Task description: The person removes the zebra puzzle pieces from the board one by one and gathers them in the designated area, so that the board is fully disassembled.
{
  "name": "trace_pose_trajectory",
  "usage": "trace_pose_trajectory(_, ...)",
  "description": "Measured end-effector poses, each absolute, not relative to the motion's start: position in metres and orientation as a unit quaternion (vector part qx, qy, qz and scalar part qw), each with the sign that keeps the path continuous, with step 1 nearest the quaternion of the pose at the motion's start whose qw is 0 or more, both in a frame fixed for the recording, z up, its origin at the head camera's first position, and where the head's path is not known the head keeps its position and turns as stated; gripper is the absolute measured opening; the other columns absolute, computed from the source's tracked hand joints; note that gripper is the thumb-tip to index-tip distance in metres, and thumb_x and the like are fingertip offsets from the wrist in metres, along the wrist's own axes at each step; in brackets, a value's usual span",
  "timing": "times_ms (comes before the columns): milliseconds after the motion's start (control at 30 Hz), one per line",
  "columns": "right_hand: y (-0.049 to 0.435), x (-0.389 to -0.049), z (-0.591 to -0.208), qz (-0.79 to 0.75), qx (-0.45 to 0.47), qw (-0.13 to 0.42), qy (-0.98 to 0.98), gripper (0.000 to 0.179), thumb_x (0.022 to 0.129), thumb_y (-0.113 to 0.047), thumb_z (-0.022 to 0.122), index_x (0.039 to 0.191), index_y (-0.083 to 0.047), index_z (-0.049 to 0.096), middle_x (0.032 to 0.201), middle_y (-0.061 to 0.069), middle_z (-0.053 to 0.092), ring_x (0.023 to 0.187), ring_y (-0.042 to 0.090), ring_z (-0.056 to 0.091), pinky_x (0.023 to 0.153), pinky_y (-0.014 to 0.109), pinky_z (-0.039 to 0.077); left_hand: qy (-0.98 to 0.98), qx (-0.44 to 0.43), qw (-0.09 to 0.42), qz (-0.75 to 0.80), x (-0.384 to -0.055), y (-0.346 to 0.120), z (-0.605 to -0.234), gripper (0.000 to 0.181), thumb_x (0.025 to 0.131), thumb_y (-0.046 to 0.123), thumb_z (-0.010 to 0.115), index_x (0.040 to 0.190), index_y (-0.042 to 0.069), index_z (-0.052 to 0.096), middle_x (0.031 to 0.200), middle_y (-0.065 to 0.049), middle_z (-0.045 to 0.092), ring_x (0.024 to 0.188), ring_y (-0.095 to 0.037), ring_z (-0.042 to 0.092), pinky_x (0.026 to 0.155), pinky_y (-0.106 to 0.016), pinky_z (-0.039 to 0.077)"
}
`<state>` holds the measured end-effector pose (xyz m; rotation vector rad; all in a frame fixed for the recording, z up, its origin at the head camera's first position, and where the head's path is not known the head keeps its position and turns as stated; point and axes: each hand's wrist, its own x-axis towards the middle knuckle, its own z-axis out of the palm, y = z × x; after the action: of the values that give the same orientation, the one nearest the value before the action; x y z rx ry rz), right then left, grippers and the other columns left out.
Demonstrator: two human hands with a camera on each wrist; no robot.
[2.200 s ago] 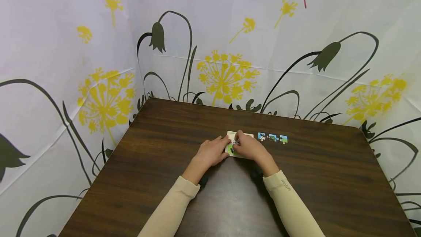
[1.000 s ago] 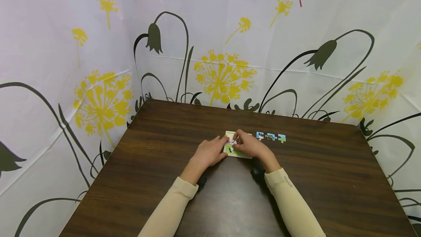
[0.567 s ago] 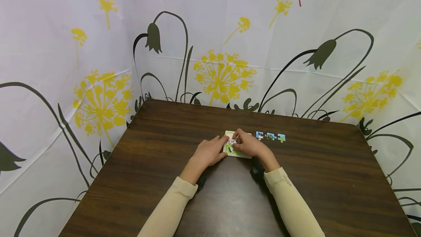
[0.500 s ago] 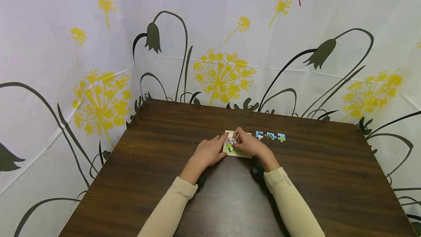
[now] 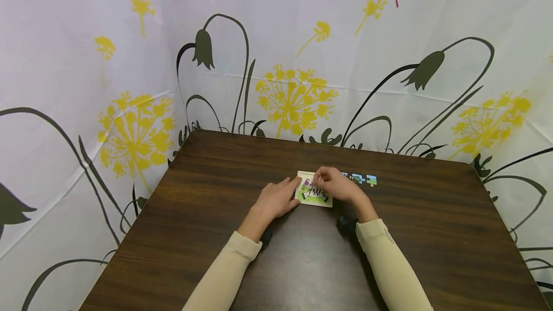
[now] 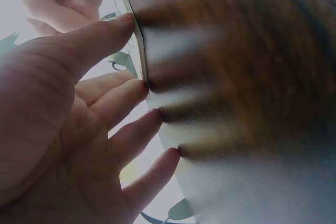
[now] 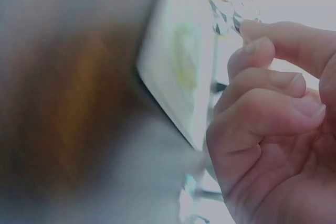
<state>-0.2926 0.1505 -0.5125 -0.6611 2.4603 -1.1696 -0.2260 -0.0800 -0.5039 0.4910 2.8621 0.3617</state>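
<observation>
At the far middle of the dark wood-grain tabletop, a small squarish puzzle board lies flat, with the left hand along its left edge. That hand grasps nothing: its fairly straight fingers touch the rim, probably to keep so light a board from sliding. The right hand, over the board's far right part, pinches a small puzzle piece between thumb and forefinger, its other fingers folded in. Such a fingertip hold likely leaves most of the board in sight and lets the piece be turned finely. Three loose pieces lie in a row just right of the board, the leftmost partly hidden by the right hand; there they seem within easy reach.

The board's pale cream rim frames a striped zebra on green, with a purple-pink patch towards the far left. The held piece shows dark and white markings; glare and blur hide its full shape. The loose pieces look mostly blue and green.
</observation>
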Motion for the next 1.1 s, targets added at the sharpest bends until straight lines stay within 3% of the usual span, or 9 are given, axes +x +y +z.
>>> trace_pose_trajectory(200, 0.189, -0.295, -0.496, -0.41, -0.214, 0.173, 0.87, 0.015, 0.107, -0.017, 0.066, 0.104, -0.003, 0.071, 0.077, 0.0, 0.057, 0.07, 0.014, 0.05, 0.064, 0.029, 0.042, 0.97, 0.178, 0.116, 0.115, -0.226, -0.079, -0.504, 0.063, 0.107, 0.041, 0.068, 0.164, 0.022, 0.048, 0.175, 0.0, 0.039, 0.161, -0.024, 0.04, 0.126, -0.06, 0.038)
trace_pose_trajectory(333, 0.216, -0.295, -0.489, -0.389, -0.202, 0.19, 0.878, 0.017, 0.107, -0.016, 0.066, 0.104, 0.0, 0.071, 0.085, 0.006, 0.064, 0.079, 0.016, 0.054, 0.07, 0.03, 0.046, 0.971, 0.179, 0.112, 0.114, -0.226, -0.08, -0.502, 0.063, 0.107, 0.041, 0.068, 0.164, 0.022, 0.049, 0.174, -0.001, 0.04, 0.161, -0.024, 0.04, 0.125, -0.06, 0.039)
trace_pose_trajectory(500, 0.238, -0.296, -0.49, -0.355, -0.204, 0.219, 0.886, 0.016, 0.105, -0.011, 0.065, 0.1, 0.002, 0.072, 0.086, 0.008, 0.065, 0.078, 0.014, 0.054, 0.07, 0.028, 0.045, 0.971, 0.178, 0.112, 0.116, -0.225, -0.08, -0.501, 0.063, 0.107, 0.04, 0.068, 0.164, 0.021, 0.049, 0.174, -0.001, 0.04, 0.161, -0.025, 0.04, 0.125, -0.061, 0.039)
trace_pose_trajectory(833, 0.238, -0.303, -0.505, -0.341, -0.208, 0.199, 0.895, 0.014, 0.103, -0.008, 0.066, 0.096, 0.002, 0.072, 0.079, 0.003, 0.062, 0.071, 0.012, 0.052, 0.064, 0.028, 0.044, 0.97, 0.178, 0.116, 0.116, -0.225, -0.08, -0.502, 0.063, 0.107, 0.04, 0.068, 0.164, 0.022, 0.048, 0.175, -0.001, 0.038, 0.162, -0.025, 0.039, 0.125, -0.061, 0.039)
trace_pose_trajectory(1000, 0.236, -0.301, -0.505, -0.332, -0.188, 0.187, 0.905, 0.012, 0.102, -0.011, 0.071, 0.101, 0.001, 0.069, 0.089, 0.008, 0.066, 0.074, 0.014, 0.053, 0.067, 0.03, 0.044, 0.97, 0.181, 0.114, 0.115, -0.225, -0.08, -0.502, 0.063, 0.108, 0.04, 0.067, 0.164, 0.022, 0.048, 0.175, -0.001, 0.038, 0.162, -0.025, 0.039, 0.124, -0.06, 0.04)
trace_pose_trajectory(1100, 0.234, -0.299, -0.502, -0.322, -0.165, 0.204, 0.91, 0.022, 0.099, -0.018, 0.078, 0.106, -0.002, 0.065, 0.091, 0.005, 0.062, 0.076, 0.015, 0.05, 0.07, 0.03, 0.042, 0.97, 0.181, 0.115, 0.116, -0.225, -0.081, -0.502, 0.062, 0.108, 0.04, 0.067, 0.164, 0.022, 0.048, 0.175, -0.001, 0.038, 0.162, -0.025, 0.038, 0.125, -0.059, 0.04)
